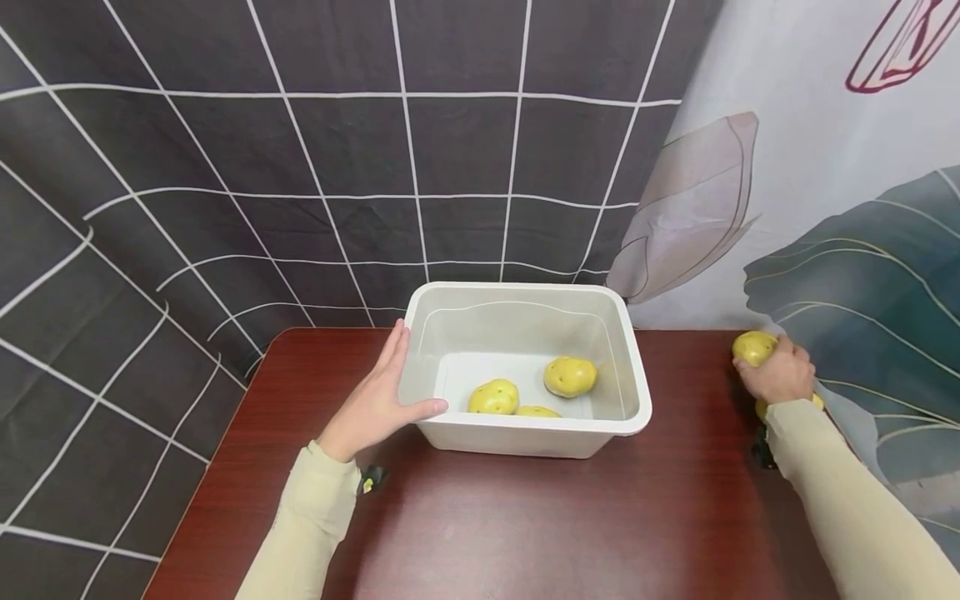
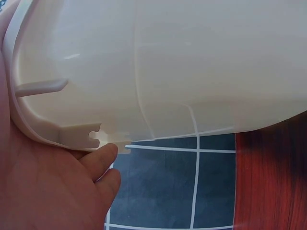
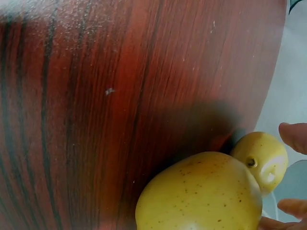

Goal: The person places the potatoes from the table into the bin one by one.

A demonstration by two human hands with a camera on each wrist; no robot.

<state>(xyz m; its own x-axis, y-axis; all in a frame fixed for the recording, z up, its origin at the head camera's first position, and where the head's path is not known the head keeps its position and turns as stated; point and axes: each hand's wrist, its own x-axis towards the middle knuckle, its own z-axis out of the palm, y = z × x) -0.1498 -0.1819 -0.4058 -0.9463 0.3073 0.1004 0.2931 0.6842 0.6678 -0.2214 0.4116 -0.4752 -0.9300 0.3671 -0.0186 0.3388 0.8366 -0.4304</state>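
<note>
A white plastic bin (image 1: 517, 437) holds three yellow potatoes; one potato (image 1: 570, 377) lies toward its right side. Against the bin's left end rests my left hand (image 1: 372, 408), fingers extended along the side and thumb at the front rim. Fingertips (image 2: 103, 160) show under the rim in the left wrist view. My right hand (image 1: 780, 373) is at the table's far right, its spread thumb and fingers about a potato (image 3: 261, 160); small gaps show there in the right wrist view. A larger potato (image 3: 201, 196) lies nearer the wrist, partly hidden by the hand in the head view.
Everything stands on a reddish-brown wooden table (image 1: 525, 525). A dark cloth with white grid lines (image 1: 465, 150) hangs behind and to the left. A pale patterned cloth (image 1: 825, 192) hangs at the right, close to the table's edge.
</note>
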